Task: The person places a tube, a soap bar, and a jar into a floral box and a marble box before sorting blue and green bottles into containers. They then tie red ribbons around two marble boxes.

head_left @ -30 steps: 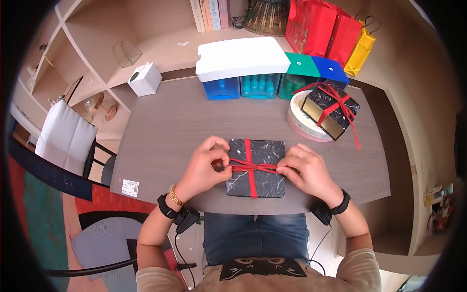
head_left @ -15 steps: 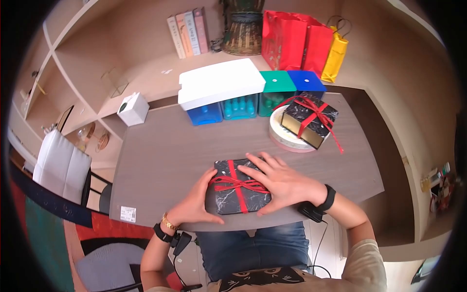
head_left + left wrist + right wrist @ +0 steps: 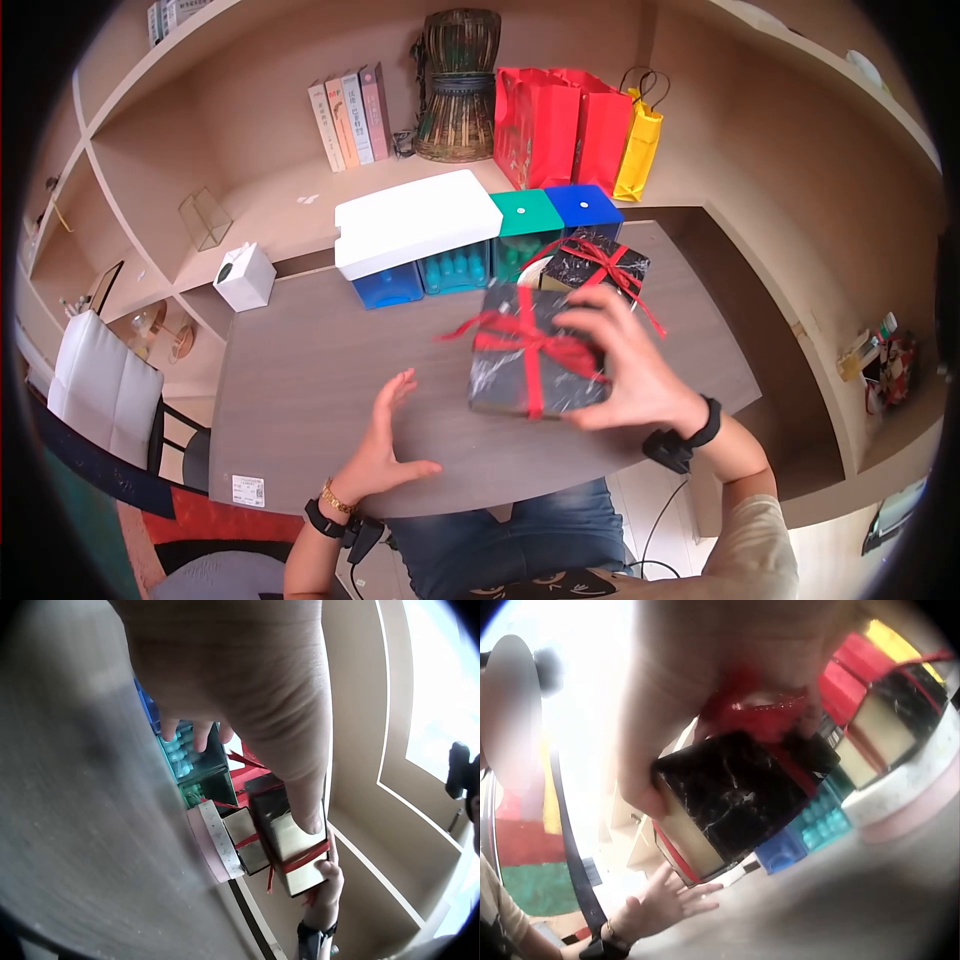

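My right hand grips a black marbled gift box by its right side, fingers over the far edge and thumb at the near edge. Red ribbon crosses the box and is tied in a bow on top. In the right wrist view its gold side shows, with the box raised above the desk. My left hand is spread over the desk's front, apart from the box. Behind the held box, a second black gift box with red ribbon lies on a round white-and-pink box.
Along the back of the desk stand clear containers with blue and green lids and a white lid. A white tissue box is at the back left. Red paper bags, a yellow bag and books stand on the shelf behind.
Both hands let go of the ribbon ends and moved to the box's sides. My right hand then lifted the box up and away toward the round box, while my left hand came off it.
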`<action>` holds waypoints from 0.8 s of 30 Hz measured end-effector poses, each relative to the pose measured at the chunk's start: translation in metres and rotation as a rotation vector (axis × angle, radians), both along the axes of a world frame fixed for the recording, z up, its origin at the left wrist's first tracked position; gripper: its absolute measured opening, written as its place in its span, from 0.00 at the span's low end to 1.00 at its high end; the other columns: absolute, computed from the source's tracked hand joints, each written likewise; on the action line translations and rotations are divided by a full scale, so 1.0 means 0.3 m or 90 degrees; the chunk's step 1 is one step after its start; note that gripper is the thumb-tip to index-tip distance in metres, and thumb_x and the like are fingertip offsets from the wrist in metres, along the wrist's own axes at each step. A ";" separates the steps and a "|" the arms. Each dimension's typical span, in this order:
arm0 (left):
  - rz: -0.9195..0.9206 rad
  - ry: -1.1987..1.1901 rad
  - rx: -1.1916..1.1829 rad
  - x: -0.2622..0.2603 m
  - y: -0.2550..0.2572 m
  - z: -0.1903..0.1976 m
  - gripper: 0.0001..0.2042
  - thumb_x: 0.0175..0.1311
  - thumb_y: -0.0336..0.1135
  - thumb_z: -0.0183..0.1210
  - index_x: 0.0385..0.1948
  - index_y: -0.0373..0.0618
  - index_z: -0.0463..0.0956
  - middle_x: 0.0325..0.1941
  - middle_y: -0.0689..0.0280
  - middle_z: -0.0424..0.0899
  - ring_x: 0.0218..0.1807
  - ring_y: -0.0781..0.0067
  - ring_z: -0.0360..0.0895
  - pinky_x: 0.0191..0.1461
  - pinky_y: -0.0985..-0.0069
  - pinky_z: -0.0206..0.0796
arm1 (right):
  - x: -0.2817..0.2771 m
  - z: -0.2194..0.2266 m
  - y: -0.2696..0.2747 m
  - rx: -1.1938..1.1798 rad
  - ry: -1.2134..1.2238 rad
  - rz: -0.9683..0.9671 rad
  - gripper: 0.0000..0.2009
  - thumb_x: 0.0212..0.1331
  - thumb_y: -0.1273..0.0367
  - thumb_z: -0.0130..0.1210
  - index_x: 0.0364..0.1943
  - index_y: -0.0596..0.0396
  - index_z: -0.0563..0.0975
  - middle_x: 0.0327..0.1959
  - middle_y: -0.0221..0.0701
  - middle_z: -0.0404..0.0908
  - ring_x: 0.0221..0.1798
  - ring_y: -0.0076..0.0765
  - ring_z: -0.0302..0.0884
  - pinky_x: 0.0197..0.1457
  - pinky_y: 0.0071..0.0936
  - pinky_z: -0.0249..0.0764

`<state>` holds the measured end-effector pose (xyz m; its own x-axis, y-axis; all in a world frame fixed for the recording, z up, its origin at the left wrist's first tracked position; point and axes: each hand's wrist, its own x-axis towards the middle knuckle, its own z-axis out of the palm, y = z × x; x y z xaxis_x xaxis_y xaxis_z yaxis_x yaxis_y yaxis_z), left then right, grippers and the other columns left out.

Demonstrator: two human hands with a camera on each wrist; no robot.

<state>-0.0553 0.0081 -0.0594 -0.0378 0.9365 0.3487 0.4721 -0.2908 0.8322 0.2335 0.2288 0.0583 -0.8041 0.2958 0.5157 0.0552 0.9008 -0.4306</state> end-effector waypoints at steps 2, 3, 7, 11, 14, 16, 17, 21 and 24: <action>0.018 -0.039 -0.027 -0.004 0.020 -0.006 0.59 0.51 0.43 0.79 0.78 0.44 0.40 0.81 0.51 0.49 0.80 0.50 0.56 0.80 0.53 0.50 | 0.030 0.059 0.061 -0.036 0.028 -0.056 0.41 0.32 0.61 0.75 0.60 0.53 0.73 0.65 0.44 0.64 0.69 0.54 0.65 0.68 0.44 0.69; 0.026 -0.046 -0.031 -0.003 0.031 -0.013 0.56 0.53 0.43 0.77 0.78 0.44 0.42 0.80 0.51 0.51 0.79 0.51 0.57 0.79 0.53 0.51 | 0.041 0.085 0.101 -0.042 0.042 -0.085 0.41 0.33 0.62 0.75 0.60 0.53 0.73 0.65 0.43 0.64 0.70 0.53 0.65 0.68 0.43 0.70; 0.052 -0.017 -0.084 -0.008 0.074 -0.023 0.44 0.59 0.43 0.73 0.74 0.42 0.55 0.75 0.53 0.61 0.75 0.54 0.62 0.77 0.56 0.57 | 0.063 0.162 0.234 -0.063 0.047 -0.240 0.37 0.36 0.62 0.73 0.58 0.55 0.74 0.63 0.42 0.67 0.70 0.48 0.65 0.70 0.39 0.68; 0.076 0.031 -0.107 -0.015 0.083 -0.049 0.35 0.62 0.44 0.70 0.68 0.42 0.66 0.70 0.54 0.68 0.72 0.56 0.66 0.75 0.61 0.59 | 0.077 0.096 0.395 -0.075 -0.015 -0.269 0.35 0.42 0.59 0.71 0.58 0.57 0.74 0.63 0.42 0.69 0.71 0.49 0.64 0.73 0.38 0.63; 0.086 0.081 -0.101 -0.016 0.083 -0.047 0.32 0.63 0.45 0.69 0.66 0.42 0.68 0.69 0.55 0.69 0.72 0.56 0.67 0.74 0.63 0.61 | 0.086 0.052 0.428 -0.097 -0.053 -0.278 0.36 0.47 0.54 0.69 0.60 0.58 0.74 0.67 0.44 0.68 0.74 0.51 0.62 0.76 0.40 0.59; 0.084 0.110 -0.098 -0.023 0.092 -0.051 0.30 0.64 0.45 0.69 0.64 0.42 0.69 0.68 0.55 0.70 0.71 0.56 0.68 0.72 0.63 0.63 | 0.087 0.043 0.427 -0.102 -0.046 -0.278 0.36 0.48 0.54 0.69 0.61 0.58 0.74 0.69 0.46 0.66 0.75 0.51 0.60 0.77 0.41 0.58; 0.084 0.124 -0.097 -0.028 0.098 -0.054 0.29 0.64 0.45 0.69 0.64 0.42 0.69 0.67 0.55 0.71 0.71 0.57 0.68 0.71 0.63 0.64 | 0.085 0.038 0.426 -0.104 -0.043 -0.277 0.35 0.48 0.54 0.69 0.61 0.57 0.74 0.70 0.47 0.65 0.76 0.52 0.59 0.77 0.41 0.58; 0.099 0.073 -0.095 -0.048 0.145 -0.050 0.24 0.66 0.42 0.67 0.59 0.42 0.73 0.64 0.57 0.73 0.68 0.61 0.72 0.66 0.66 0.69 | 0.072 0.018 0.398 -0.049 -0.037 -0.287 0.39 0.51 0.51 0.69 0.66 0.55 0.71 0.75 0.51 0.58 0.79 0.58 0.52 0.78 0.46 0.55; 0.113 0.025 -0.116 -0.066 0.199 -0.061 0.19 0.68 0.38 0.66 0.56 0.42 0.76 0.62 0.59 0.75 0.62 0.66 0.76 0.63 0.71 0.72 | 0.033 0.012 0.284 0.208 0.043 -0.351 0.41 0.48 0.56 0.71 0.68 0.52 0.68 0.76 0.51 0.56 0.79 0.66 0.49 0.78 0.58 0.51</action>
